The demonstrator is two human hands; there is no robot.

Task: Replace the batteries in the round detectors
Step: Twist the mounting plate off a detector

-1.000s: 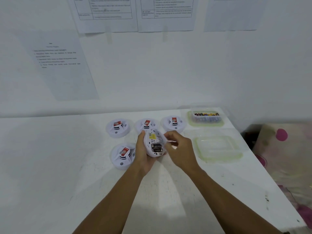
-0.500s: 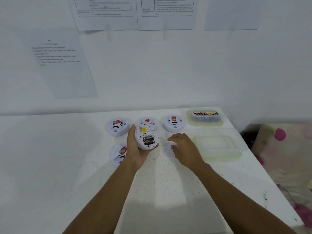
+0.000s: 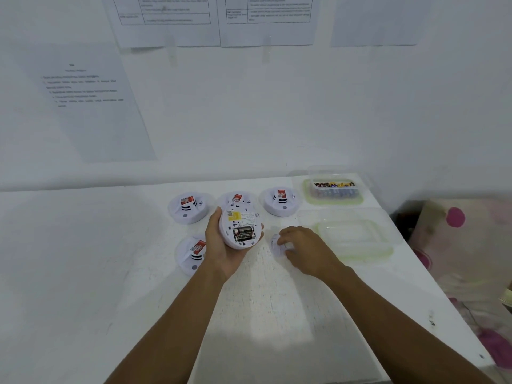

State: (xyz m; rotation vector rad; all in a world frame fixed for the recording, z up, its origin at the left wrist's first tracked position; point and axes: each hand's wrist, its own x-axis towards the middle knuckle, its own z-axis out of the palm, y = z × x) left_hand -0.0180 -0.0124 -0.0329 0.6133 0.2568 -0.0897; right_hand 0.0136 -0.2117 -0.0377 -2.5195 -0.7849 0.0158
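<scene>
Cradling the upturned detector (image 3: 241,228) above the table (image 3: 83,245), the left hand (image 3: 224,250) curls round its rim. The right hand (image 3: 307,249) pinches the cover (image 3: 277,245) lying there; a level bay should ease prying out the batteries (image 3: 243,233).

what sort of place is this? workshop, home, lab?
Probably a makeshift task station in an ordinary room, not a workshop: printed sheets on the bare white wall, a plain white table with identical round detectors laid out, and a tub of batteries.

Opened detector (image 3: 240,228), batteries (image 3: 243,233) exposed
</scene>
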